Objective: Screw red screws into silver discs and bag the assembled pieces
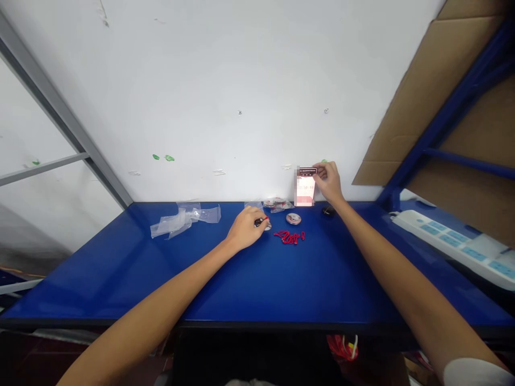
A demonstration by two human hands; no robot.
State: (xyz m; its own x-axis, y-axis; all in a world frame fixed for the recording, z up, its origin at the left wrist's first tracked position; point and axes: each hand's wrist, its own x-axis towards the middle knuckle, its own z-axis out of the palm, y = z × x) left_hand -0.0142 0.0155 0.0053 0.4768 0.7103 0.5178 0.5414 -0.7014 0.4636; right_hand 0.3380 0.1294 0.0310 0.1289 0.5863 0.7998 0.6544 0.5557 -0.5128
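My right hand [329, 182] pinches the upper right corner of a phone [306, 192], which stands upright at the wall with its screen lit. My left hand [245, 228] is closed round a small black object [258, 221] with a red bit by it; the fingers hide its kind. A bundle of red cords [288, 237] lies to the right of my left hand. Just behind the cords is a small round spool [293, 219]. Clear plastic packets [277, 204] with red and white contents rest near the wall. Beside the phone sits a small black item [328, 211].
Crumpled clear plastic bags [185, 217] lie on the left of the blue table [273, 289]. A white power strip [454, 244] runs along the right edge. The white wall [201, 96] closes off the back, and a blue metal frame [446, 115] with cardboard stands at right.
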